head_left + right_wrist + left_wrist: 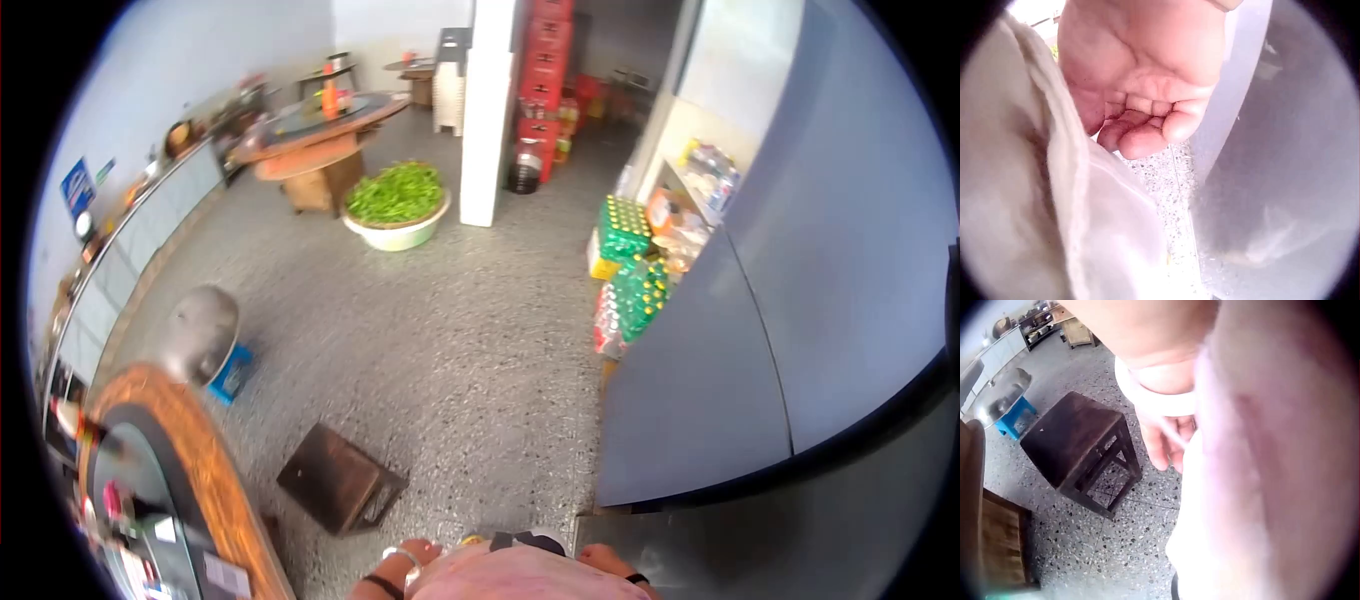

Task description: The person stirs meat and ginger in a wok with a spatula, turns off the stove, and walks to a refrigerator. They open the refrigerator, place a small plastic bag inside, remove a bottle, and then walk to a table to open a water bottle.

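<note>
Beside the body at the bottom of the head view hangs my left hand [424, 550], with a white bracelet [403, 553] at its wrist. In the left wrist view its loose fingers [1155, 449] point down, and nothing shows in them. A dark wooden stool [1072, 437] stands on the floor nearest to that hand. My right hand [604, 557] hangs on the other side, close to the grey panels [690, 400]. Seen from the right wrist, this hand [1144, 69] has loosely curled fingers with a bare palm, between pale clothing [1016, 187] and a grey surface [1279, 156].
A round wooden-rimmed table [215, 460] stands at the left, near a domed metal lid [203, 328] over a blue stool [231, 374]. Ahead, a white basin [400, 238] holds leafy greens [395, 192] by a white pillar [485, 130]. Packs of green bottles [637, 290] line the right side.
</note>
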The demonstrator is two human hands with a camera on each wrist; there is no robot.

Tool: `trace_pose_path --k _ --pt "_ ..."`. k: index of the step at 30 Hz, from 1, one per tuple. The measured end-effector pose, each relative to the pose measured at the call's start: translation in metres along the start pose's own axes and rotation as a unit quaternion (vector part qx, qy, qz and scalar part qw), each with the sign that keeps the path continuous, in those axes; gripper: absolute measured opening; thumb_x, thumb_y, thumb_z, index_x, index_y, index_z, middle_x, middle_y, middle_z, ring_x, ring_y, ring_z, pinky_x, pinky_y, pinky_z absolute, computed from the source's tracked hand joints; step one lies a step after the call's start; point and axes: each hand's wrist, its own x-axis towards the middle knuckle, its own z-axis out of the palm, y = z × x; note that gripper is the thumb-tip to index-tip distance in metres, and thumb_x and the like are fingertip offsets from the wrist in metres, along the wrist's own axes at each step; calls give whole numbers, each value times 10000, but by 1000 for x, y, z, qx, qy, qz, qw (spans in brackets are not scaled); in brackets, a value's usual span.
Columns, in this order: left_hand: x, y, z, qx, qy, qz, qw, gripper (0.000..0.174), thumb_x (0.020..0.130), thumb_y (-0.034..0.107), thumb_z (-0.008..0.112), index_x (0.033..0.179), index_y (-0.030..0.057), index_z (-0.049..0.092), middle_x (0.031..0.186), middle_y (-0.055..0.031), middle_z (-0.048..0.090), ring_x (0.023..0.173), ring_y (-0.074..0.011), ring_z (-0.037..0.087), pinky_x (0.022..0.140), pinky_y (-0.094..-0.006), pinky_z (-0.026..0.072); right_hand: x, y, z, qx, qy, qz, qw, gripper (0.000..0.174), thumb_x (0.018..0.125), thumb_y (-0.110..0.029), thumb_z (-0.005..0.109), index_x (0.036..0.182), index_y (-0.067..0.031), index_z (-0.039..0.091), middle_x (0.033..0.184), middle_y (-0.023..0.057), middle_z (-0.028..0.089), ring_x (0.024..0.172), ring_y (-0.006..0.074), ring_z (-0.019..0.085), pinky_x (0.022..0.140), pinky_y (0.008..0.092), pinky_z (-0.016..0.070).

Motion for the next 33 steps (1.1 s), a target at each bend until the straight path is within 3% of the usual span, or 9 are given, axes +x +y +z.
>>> trace_pose_path --k 3,6,9,14,16,22,26,30,33 --pt "16 5 -24 24 0 68 997 419 830 427 420 1029 116 619 1093 -196 601 1053 -358 555 893 -432 429 50 -5 -46 -51 -36 5 998 382 765 -395 523 811 -40 657 829 168 654 771 324 633 718 431 479" --pt "111 -56 1 44 17 123 991 385 877 434 454 977 83 576 1256 -274 465 1143 -483 433 945 -410 423 92 -23 -107 -25 -202 119 972 487 826 -431 440 879 6 647 878 184 652 825 322 634 752 427 468" --pt "146 -6 -75 9 20 47 999 402 877 449 442 1002 88 566 1262 -271 461 1147 -477 435 951 -410 417 165 24 -120 -122 -173 21 977 476 841 -405 440 891 23 641 886 185 651 761 313 645 759 414 471" --pt "203 83 -202 -16 68 9 997 434 876 476 423 1044 97 550 1272 -266 455 1153 -466 437 960 -412 406 262 26 -212 -61 -165 104 979 412 821 -369 513 919 5 656 919 181 652 854 312 640 755 415 496" --pt "225 110 -247 -23 82 4 996 447 876 486 416 1061 100 544 1276 -264 452 1155 -462 438 964 -413 402 311 26 -259 -167 -125 6 978 366 808 -330 511 907 -12 663 940 186 648 869 328 633 776 436 489" --pt "320 163 -358 -23 91 -5 996 489 875 517 393 1111 110 525 1288 -258 445 1162 -449 440 974 -414 390 435 -67 -432 -101 132 -45 985 289 789 -276 486 858 -42 641 834 184 639 787 380 605 695 477 474" --pt "411 195 -456 25 81 5 996 518 874 538 378 1144 117 512 1296 -254 440 1167 -441 442 982 -416 381 502 -115 -542 -154 203 -64 965 237 773 -205 483 781 -58 669 843 174 656 816 360 631 669 480 494" --pt "497 225 -575 85 80 13 993 548 874 559 362 1178 124 499 1304 -250 435 1171 -433 443 989 -417 373 526 -122 -665 -122 325 -4 938 226 765 -224 510 719 -56 654 739 132 656 708 339 638 601 478 488" --pt "552 250 -663 132 89 17 987 571 873 575 351 1203 129 490 1310 -246 431 1175 -426 444 994 -418 367 527 -108 -764 -80 371 118 918 239 801 -344 540 873 -134 628 870 131 643 841 325 616 716 443 489"
